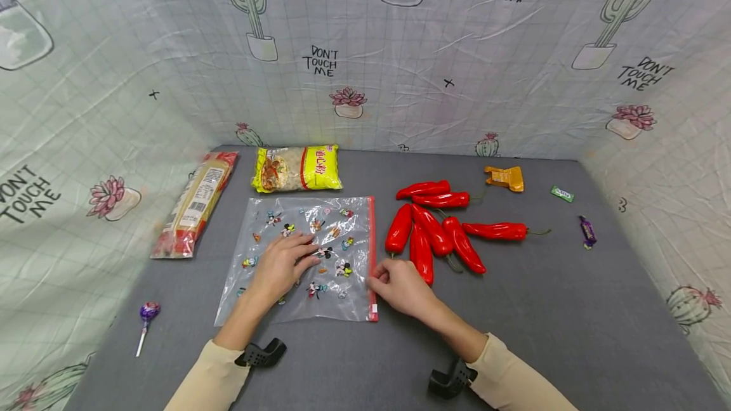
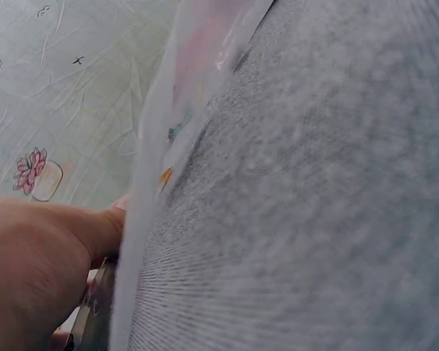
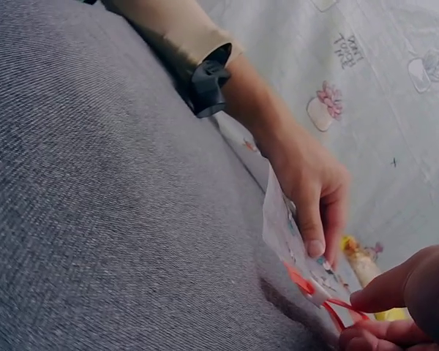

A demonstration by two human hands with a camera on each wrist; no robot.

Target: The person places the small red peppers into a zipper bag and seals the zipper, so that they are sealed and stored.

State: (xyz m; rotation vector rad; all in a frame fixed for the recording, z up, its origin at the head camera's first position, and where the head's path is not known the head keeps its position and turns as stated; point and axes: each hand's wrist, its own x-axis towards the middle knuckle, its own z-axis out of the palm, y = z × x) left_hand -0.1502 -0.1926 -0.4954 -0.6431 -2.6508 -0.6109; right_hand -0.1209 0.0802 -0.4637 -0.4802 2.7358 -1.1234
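Note:
A clear zip bag [image 1: 342, 311] printed with cartoon figures lies flat on the grey table, its red zip edge facing right. My left hand [image 1: 281, 266] rests on the middle of the bag, fingers spread loosely over the plastic. At the lower part of the red edge, my right hand [image 1: 404, 287] pinches the bag between thumb and fingers. The right wrist view shows the red zip strip [image 3: 300, 279] slightly raised there, beside the right thumb [image 3: 384, 289]. Several red chili peppers [image 1: 431, 230] lie just beyond the right hand.
Behind the bag is a yellow food packet [image 1: 297, 169]. A long red-ended packet [image 1: 197, 208] and a lollipop [image 1: 150, 311] lie at left. Toward the right are an orange wrapper [image 1: 507, 177], a small green packet [image 1: 562, 194] and a purple-wrapped candy [image 1: 587, 231]. Printed cloth walls enclose the table.

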